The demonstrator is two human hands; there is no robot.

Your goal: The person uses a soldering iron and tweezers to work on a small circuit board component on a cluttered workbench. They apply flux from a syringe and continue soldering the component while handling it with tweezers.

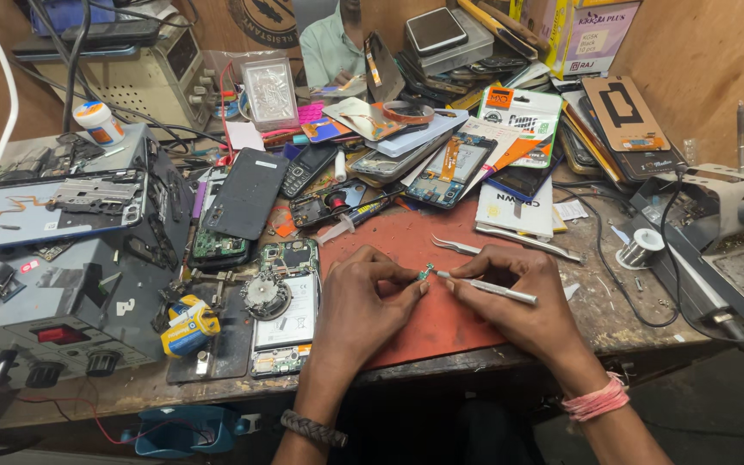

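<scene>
My left hand [363, 297] pinches a tiny green circuit board [424, 272] between thumb and fingertips, over a red work mat [406, 237]. My right hand [518, 297] grips thin metal tweezers [488, 288], whose tip points left at the small board. Both hands rest low on the mat near the bench's front edge. An opened phone [284, 306] with its battery and boards showing lies just left of my left hand.
A second pair of tweezers [458, 246] lies on the mat. Phone parts, screens and back covers crowd the rear bench. A grey power unit [62, 284] sits left, a solder spool [643, 248] and soldering stand [734, 258] right. A person sits behind the bench.
</scene>
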